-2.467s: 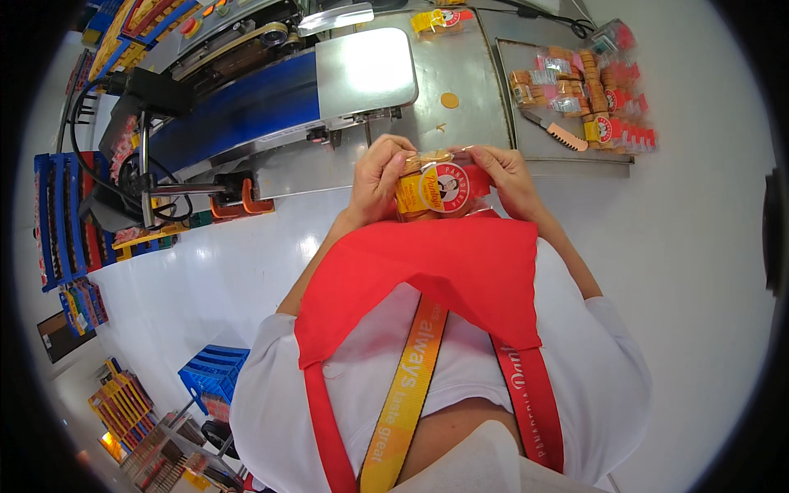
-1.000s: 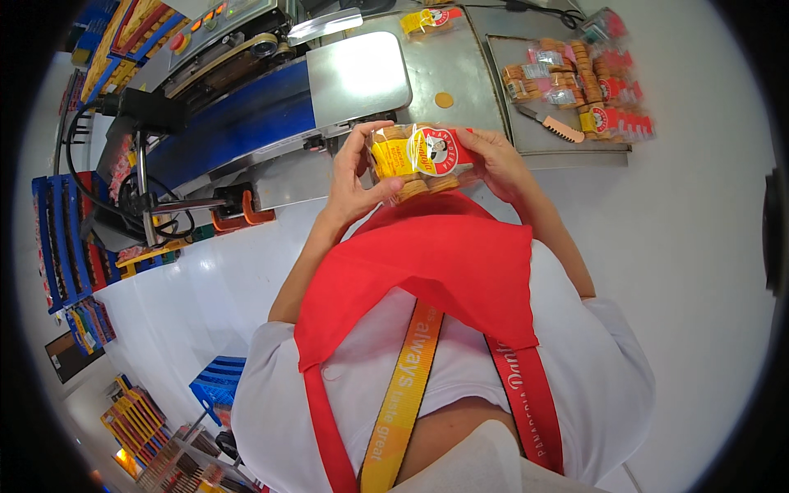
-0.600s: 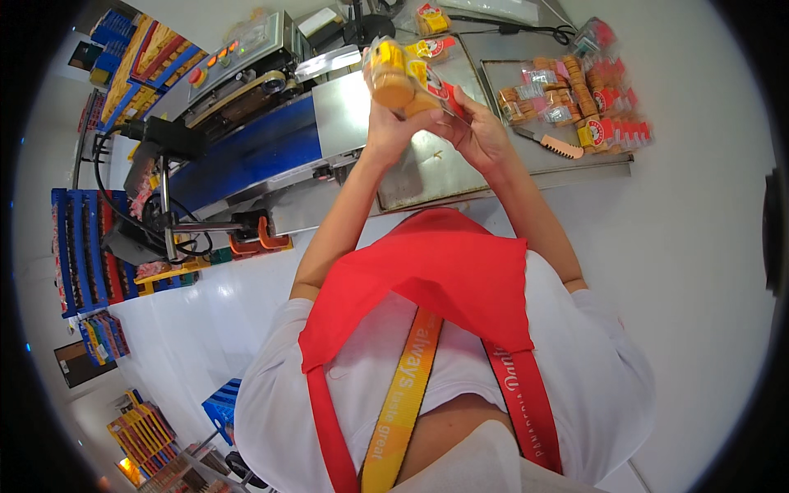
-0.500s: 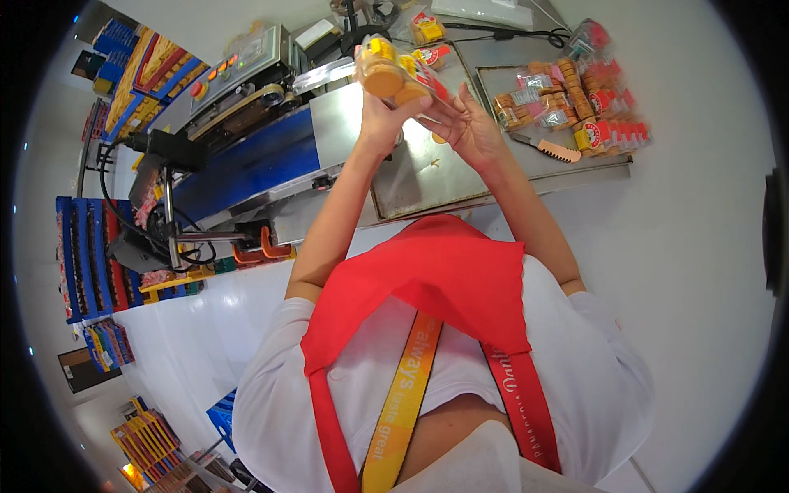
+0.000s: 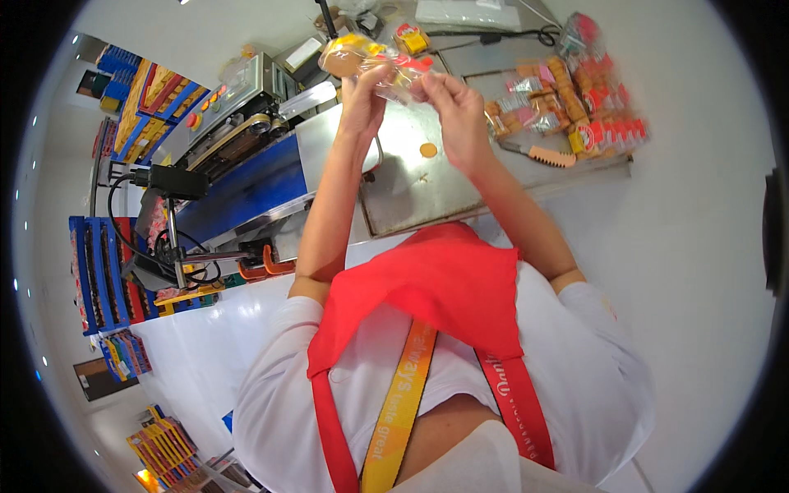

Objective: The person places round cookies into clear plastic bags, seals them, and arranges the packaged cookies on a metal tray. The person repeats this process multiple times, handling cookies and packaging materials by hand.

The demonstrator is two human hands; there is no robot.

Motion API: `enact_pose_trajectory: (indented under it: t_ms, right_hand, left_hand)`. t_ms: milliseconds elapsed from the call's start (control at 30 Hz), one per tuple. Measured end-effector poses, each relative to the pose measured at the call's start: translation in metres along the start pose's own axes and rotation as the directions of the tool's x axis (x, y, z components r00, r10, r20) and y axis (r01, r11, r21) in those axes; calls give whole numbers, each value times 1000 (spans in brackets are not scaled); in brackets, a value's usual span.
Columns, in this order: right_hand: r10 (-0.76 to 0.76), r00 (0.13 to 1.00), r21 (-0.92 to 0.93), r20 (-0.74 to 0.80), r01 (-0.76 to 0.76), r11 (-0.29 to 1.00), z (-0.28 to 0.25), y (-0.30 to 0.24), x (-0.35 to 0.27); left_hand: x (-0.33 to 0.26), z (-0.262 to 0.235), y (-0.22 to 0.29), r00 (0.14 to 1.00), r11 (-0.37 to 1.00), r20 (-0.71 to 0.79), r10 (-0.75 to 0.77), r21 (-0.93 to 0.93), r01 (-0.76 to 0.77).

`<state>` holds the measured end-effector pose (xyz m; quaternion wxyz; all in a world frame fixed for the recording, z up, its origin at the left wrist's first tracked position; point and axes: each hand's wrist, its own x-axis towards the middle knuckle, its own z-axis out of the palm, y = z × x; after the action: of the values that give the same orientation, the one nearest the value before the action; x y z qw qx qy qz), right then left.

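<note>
A clear plastic bag of round cookies (image 5: pixel 349 61), with yellow and red print, is held up above the metal work surface. My left hand (image 5: pixel 363 103) grips it from below, near the cookie end on the left. My right hand (image 5: pixel 459 111) is closed, thumb and fingers pinching the loose clear end of the bag at the right. On the metal tray (image 5: pixel 393 185) beneath lies a single round cookie (image 5: pixel 428 150) with a few crumbs near it. Part of the bag is covered by my left fingers.
Several filled cookie bags (image 5: pixel 604 107) are heaped on the right, beside a comb-like tool with a dark handle (image 5: pixel 552 156). A sealing machine (image 5: pixel 246 123) with a blue belt (image 5: pixel 242 185) stands left. Another small bag (image 5: pixel 410 38) lies at the back.
The bag has moved left and away and tipped toward lying flat. My right hand went from open fingers beside it to pinching its end. The loose cookie on the tray is now uncovered.
</note>
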<state>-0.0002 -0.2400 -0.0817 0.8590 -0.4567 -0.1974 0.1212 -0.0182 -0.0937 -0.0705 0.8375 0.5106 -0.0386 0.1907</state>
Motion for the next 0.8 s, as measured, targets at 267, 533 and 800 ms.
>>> enact_pose_trajectory:
  t_ms: [267,533,800]
  right_hand:
    - [-315,814,-675,489,581,454,15,-42,34]
    - [11,734,-620,679,565,545,54,-75,101]
    - [103,819,-667,565,379,641,111,-90,107]
  left_hand:
    - [-13,20,7,967,832,-106,-232,-536,141]
    - [-32,-13,-1,949,676,-81,306,720,-156]
    - [-31,-1,59,995,856,97,-9,516,-42]
